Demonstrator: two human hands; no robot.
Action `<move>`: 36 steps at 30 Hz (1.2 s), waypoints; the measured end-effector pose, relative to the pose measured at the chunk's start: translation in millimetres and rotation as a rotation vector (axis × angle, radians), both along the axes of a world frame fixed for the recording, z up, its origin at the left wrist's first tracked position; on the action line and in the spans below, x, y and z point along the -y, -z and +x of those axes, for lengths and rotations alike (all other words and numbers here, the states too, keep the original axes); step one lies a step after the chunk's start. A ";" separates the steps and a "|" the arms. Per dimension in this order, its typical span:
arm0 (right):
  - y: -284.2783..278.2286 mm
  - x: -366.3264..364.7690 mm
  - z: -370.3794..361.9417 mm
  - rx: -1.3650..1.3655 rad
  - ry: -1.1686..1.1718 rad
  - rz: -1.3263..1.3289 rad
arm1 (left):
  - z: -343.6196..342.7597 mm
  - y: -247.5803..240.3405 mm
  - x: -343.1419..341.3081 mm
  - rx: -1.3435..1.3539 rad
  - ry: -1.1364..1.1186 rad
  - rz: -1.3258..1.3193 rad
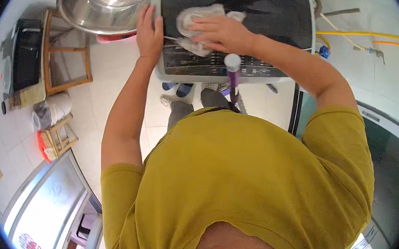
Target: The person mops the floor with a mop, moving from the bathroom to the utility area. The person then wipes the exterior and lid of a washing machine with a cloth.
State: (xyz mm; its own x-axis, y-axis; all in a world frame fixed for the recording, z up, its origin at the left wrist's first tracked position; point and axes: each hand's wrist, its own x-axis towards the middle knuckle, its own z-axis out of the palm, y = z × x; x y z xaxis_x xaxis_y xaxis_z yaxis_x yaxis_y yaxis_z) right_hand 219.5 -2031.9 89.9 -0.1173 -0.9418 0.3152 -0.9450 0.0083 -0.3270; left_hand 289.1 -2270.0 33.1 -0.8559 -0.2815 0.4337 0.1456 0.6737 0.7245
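Under my right hand point(227, 34) is a crumpled whitish cloth point(193, 19), pressed onto the dark glossy lid of a top-loading washing machine point(279, 11). The fingers lie over the cloth and hide part of it. My left hand point(149, 34) rests along the machine's left edge, fingers stretched out and holding nothing. A control panel with small buttons point(191, 65) runs along the machine's near side. Close to that panel stands a purple thing with a round white cap point(233, 62); its lower end shows only partly, so its kind is unclear.
Left of the machine sit a large steel basin point(75, 9) and a red-pink rim beneath it. Further left are a wooden stool frame point(71, 50), a dark appliance point(27, 53) and a small stool point(62, 137). Yellow hoses point(364, 34) and a blue valve point(324, 51) are at the right wall.
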 end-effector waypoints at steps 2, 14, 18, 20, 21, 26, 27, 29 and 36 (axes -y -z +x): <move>-10.1 -57.6 7.0 0.002 0.116 0.066 | 1.7 1.4 0.4 0.031 0.016 -0.087; 25.3 -247.9 27.2 -0.047 1.223 0.000 | -2.8 -9.9 -2.9 0.088 0.076 -0.020; 9.1 -226.4 84.4 -0.021 1.055 0.049 | -3.1 -8.4 -0.1 0.087 0.074 -0.025; 8.6 -235.1 75.0 0.005 1.020 0.057 | -0.4 -12.4 -0.8 0.100 0.079 0.014; 9.1 -239.5 65.1 0.032 0.976 0.057 | 0.4 -11.6 -0.4 0.103 0.084 0.017; 22.0 -248.7 -59.7 -0.120 1.060 -0.092 | -6.0 -11.8 -2.6 0.113 0.100 -0.024; 25.3 -251.0 -85.3 0.016 1.113 -0.059 | -5.6 -10.5 -2.3 0.113 0.098 -0.031; 8.7 -232.3 -128.3 0.016 1.101 -0.120 | -5.8 -5.4 -2.0 0.125 0.094 -0.029; 23.3 -231.6 -166.6 -0.006 1.059 -0.186 | -1.8 -4.3 -0.3 0.162 0.082 0.081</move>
